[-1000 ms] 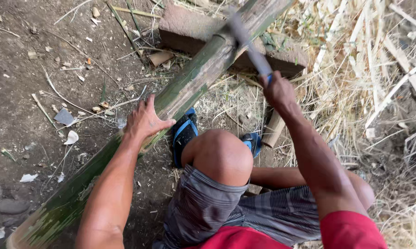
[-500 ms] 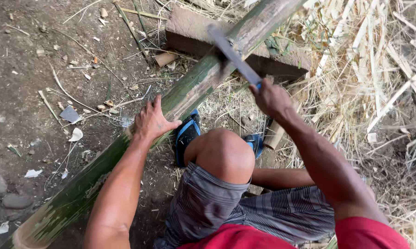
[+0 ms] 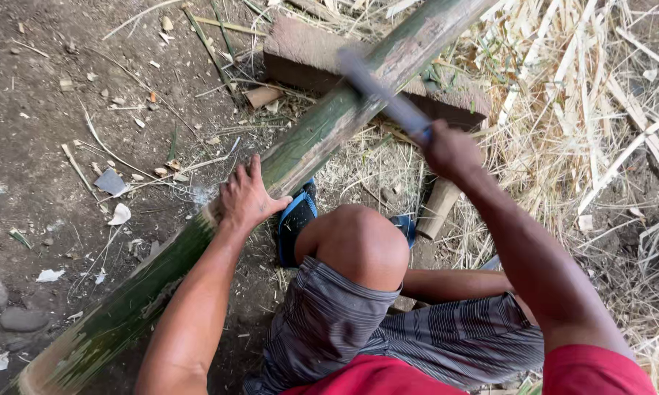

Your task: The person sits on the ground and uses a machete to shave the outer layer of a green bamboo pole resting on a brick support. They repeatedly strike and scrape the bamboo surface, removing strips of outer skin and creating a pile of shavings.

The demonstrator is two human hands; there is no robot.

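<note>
The left hand (image 3: 247, 199) presses flat and open on the green bamboo pole (image 3: 300, 153) — which lies across a wooden block (image 3: 300, 55) — while the right hand (image 3: 452, 152), fist closed, grips a blurred blade (image 3: 380, 93) over the pole, just beside the block.

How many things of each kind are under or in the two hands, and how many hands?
Bamboo pole: 1
Blade tool: 1
Wooden block: 1
Hands, left hand and right hand: 2
Total: 5
</note>
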